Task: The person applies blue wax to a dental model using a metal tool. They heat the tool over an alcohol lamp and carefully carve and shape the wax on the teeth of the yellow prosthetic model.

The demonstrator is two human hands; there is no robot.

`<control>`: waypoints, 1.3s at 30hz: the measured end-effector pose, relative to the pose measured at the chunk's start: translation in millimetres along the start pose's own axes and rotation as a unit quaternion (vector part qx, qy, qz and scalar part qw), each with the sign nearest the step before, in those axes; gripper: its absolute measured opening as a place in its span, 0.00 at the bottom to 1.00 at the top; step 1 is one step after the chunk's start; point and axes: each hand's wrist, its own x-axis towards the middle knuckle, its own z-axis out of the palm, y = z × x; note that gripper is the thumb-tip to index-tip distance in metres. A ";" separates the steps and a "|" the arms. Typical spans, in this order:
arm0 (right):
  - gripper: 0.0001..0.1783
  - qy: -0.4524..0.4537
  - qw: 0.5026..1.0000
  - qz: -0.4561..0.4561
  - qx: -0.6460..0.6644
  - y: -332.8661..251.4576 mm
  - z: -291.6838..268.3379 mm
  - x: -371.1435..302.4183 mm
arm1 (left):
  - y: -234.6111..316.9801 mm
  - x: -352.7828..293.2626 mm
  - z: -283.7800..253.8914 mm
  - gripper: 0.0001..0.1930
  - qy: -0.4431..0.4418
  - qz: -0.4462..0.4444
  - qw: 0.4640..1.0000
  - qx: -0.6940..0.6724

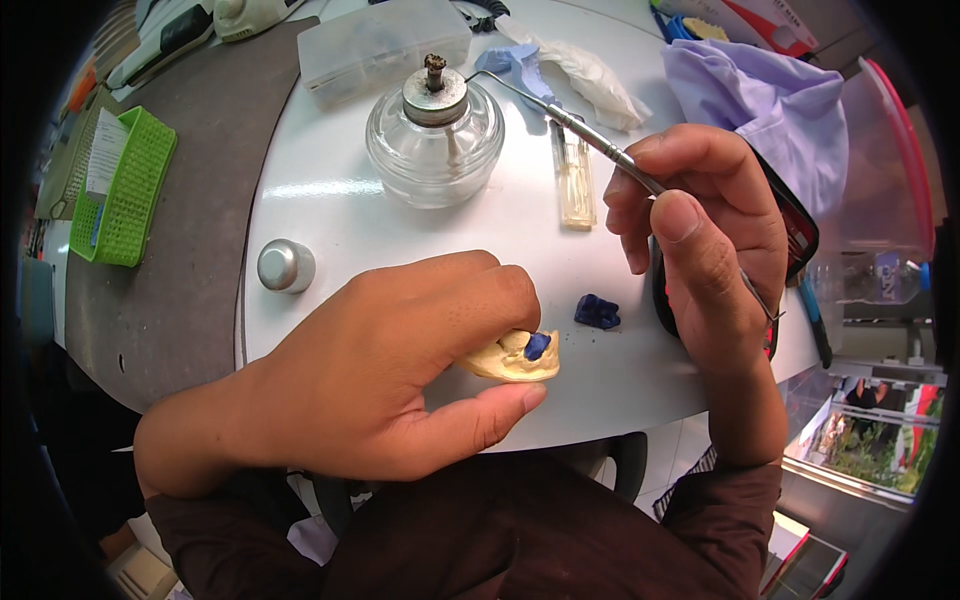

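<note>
Got a cream dental model (500, 362) pinched in the left hand (400, 370), thumb underneath and curled fingers over the top, near the front edge of a white table (345, 215). Showing a patch of blue wax (538, 346) toward its right end. Holding a thin metal hand tool (590, 133) in the right hand (715, 240), pen-style between thumb and fingers, with the bent far tip right up by the metal collar (435, 103) of a glass burner (435, 170). Can't tell about actual contact there.

Round and clear, that burner, with a wick (434, 70) running down inside and a dark, charred top poking out. Hard to make out any liquid through the glass. Nearer and to the left, a small silver cap (287, 266) on the table. Behind the burner, a translucent plastic box (385, 45), contents too hazy to name. Far left, on a grey-brown mat (200, 250), a bright green mesh basket (130, 225) with white paper (104, 150) inside. By the right hand, a black case (812, 240) with some red inside, mostly hidden. Past that, a big clear tub (895, 200) with a pinkish-red rim, plus a lilac cloth (770, 110) bunched up near it.

Also on the table: a dark blue waxy lump (597, 311) between the hands and a see-through lighter (575, 185) farther back.
</note>
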 end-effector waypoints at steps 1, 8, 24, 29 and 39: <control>0.20 -0.008 1.000 -0.009 -0.005 2.5 -0.5 0.1 | -0.3 -0.8 1.4 0.15 0.007 -0.004 1.000 -0.004; 0.24 -0.033 0.999 -0.031 -0.030 5.6 1.6 1.7 | -4.0 -3.0 2.9 0.16 0.012 0.005 1.000 0.012; 0.25 -0.057 0.998 -0.007 -0.026 0.6 3.9 0.6 | -2.6 -3.9 2.9 0.16 0.020 -0.002 1.000 0.017; 0.25 -0.058 0.998 -0.001 -0.026 0.2 4.1 0.5 | -3.0 -3.7 1.9 0.15 0.015 -0.005 1.000 0.019; 0.25 -0.060 0.998 0.000 -0.026 0.8 2.5 0.0 | -4.3 -3.1 1.9 0.15 0.011 -0.006 1.000 0.010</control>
